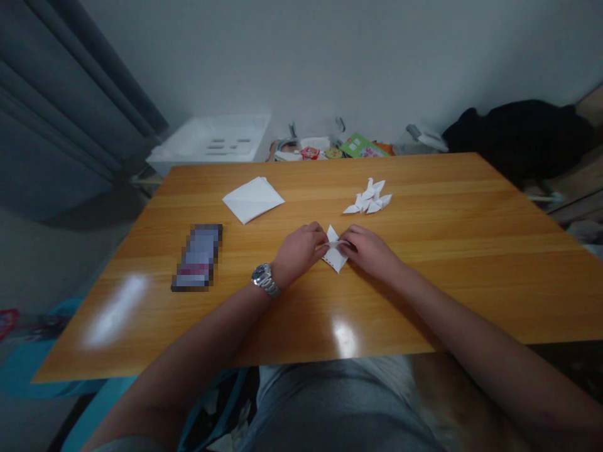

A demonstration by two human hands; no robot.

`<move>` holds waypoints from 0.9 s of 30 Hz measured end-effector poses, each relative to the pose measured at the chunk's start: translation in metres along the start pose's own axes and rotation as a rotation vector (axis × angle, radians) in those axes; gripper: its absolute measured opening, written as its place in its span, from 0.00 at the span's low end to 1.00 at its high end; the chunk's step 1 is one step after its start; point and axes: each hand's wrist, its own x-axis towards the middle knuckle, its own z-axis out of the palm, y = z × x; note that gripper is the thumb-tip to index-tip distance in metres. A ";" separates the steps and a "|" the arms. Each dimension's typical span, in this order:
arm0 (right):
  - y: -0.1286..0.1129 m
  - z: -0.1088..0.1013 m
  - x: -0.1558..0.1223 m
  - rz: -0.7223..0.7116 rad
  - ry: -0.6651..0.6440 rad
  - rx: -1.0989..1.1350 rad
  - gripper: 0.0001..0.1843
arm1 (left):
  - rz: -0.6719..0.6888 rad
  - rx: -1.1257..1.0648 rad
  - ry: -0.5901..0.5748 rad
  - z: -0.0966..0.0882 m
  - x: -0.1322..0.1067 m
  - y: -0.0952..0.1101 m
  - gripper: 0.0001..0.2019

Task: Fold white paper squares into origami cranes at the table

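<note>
The left hand (301,252) and right hand (370,248), fingers curled nearly closed, pinch opposite sides of a small folded white paper diamond (338,261) at the glossy orange-brown wooden table (292,326).

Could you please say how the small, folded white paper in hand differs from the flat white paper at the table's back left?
The small, folded white paper is held by the left hand and right hand; the larger, flat white paper lies untouched. The folded paper has reddish marks along one edge; the flat paper looks plain. Both are white paper.
</note>
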 end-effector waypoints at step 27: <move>-0.003 -0.025 0.054 0.260 -0.368 -0.161 0.16 | -0.145 0.116 -0.304 -0.014 0.060 -0.005 0.12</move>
